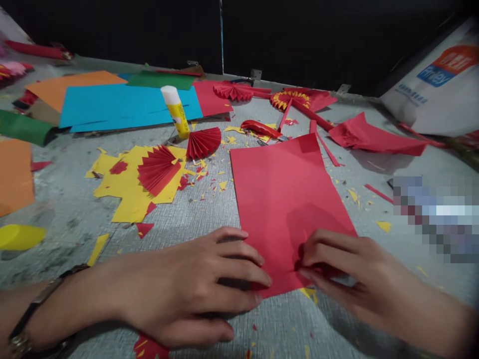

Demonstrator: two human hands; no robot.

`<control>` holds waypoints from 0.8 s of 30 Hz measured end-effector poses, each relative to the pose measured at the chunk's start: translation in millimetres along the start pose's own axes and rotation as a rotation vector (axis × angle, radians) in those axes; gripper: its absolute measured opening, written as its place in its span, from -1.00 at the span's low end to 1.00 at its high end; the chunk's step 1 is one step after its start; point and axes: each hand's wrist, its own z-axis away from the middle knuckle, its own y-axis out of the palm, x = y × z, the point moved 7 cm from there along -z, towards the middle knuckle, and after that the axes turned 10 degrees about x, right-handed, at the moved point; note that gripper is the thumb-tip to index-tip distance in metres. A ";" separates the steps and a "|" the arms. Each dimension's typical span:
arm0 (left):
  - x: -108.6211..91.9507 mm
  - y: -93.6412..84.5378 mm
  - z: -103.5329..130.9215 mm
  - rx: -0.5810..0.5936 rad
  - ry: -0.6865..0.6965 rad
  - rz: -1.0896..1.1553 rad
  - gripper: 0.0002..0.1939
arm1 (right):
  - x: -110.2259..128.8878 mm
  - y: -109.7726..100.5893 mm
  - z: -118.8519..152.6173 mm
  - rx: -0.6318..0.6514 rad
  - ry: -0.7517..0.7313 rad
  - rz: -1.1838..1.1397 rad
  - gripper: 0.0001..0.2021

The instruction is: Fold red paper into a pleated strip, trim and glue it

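A sheet of red paper (279, 194) lies in front of me, its far right corner curled up a little. My left hand (194, 279) is open, palm down, with its fingertips resting on the sheet's near left edge. At the near right edge my right hand (340, 264) has its fingers pinched together on the paper; the fingertips are partly hidden. Beyond my left hand, two red pleated fans, one (159, 169) on yellow paper (130, 209) and another (204, 143) beside a glue stick (175, 112), sit on the table.
A red utility knife (262, 129) lies past the sheet. Blue card (127, 107), orange paper (15, 174), and a red-and-yellow rosette (290, 99) are spread farther out. Crumpled red paper (374, 134) and a white bag (430, 85) are at right. Paper scraps litter the grey table (209, 209).
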 end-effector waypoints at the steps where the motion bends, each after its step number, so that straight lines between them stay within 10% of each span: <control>1: -0.1 -0.4 -0.3 0.005 -0.001 0.001 -0.64 | -2.9 1.0 -0.8 0.034 0.029 -0.049 -0.89; 24: -0.5 -3.4 2.1 0.001 -0.020 -0.064 -0.65 | -9.2 5.0 -3.9 0.167 0.157 -0.259 -0.90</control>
